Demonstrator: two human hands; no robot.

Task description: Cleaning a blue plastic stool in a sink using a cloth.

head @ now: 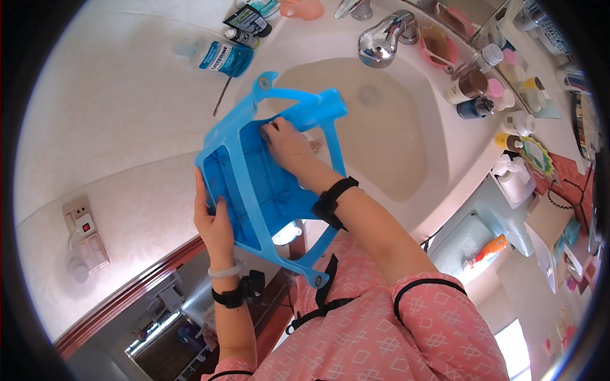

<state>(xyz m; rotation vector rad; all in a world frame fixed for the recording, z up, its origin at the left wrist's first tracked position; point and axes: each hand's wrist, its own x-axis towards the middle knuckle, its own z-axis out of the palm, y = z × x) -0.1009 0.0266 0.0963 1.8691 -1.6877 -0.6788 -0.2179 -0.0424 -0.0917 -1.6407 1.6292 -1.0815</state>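
A blue plastic step stool (247, 176) is held tilted in front of me, its hollow underside and legs facing up toward my view. My left hand (215, 224) grips the stool at its left side, thumb inside the hollow and fingers outside along the edge. Reaching between the legs, my right hand (288, 147) has its bent fingers against the inner wall. A small greyish patch shows at those fingertips; whether it is a held pad cannot be made out. Beyond the stool lies a white washbasin (436, 190) holding cloudy water (381, 138).
A chrome faucet (379, 45) overhangs the basin. Listerine mouthwash (228, 59) and tubes (248, 21) stand at its left rim. Several bottles (469, 88) and a pink soap dish (436, 45) line the right ledge. A wall socket with plug (86, 226) is at far left.
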